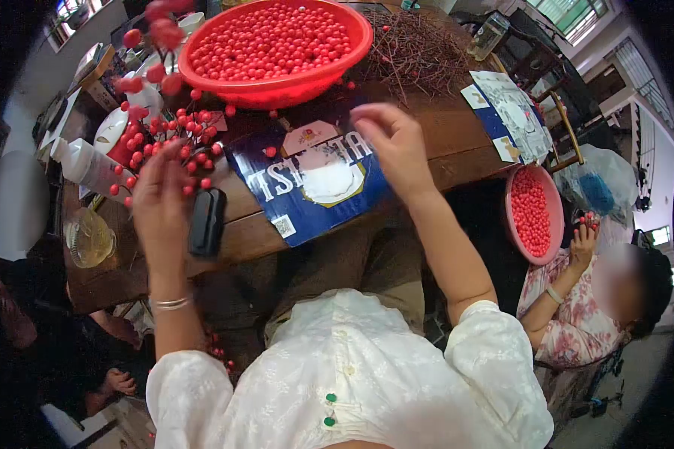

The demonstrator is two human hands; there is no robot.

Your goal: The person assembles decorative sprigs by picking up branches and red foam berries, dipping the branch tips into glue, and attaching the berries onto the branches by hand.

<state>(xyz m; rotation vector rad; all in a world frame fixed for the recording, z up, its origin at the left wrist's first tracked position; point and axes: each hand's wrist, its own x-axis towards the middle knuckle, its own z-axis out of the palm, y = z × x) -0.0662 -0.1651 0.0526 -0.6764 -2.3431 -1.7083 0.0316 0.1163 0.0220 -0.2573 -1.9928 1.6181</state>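
1. The left hand [162, 196] is raised by the table's near edge, fingers blurred against the lower part of the red berry sprays [192, 129]; I can't tell whether it has closed on a stem
2. The right hand [398, 146] is over the right end of a blue cardboard sheet [281, 215], thumb and forefinger bent towards each other; I can't make out whether they meet or pinch anything
3. Those berry sprays lean at the left of the wooden table [457, 131], between the white bottle [91, 168] and the cardboard, their upper berries smeared by blur
4. One loose berry [269, 152] sits on the cardboard, and a black case [207, 223] lies just beside the left hand
5. Behind the cardboard there's a big red basin [271, 96] heaped with loose berries, with a tangle of bare twigs [418, 56] to its right
6. Over at the left corner stands a clear glass bowl [90, 239]
7. Off to the right, a co-worker's hand [583, 247] holds a few berries near a pink basin [555, 224] full of them
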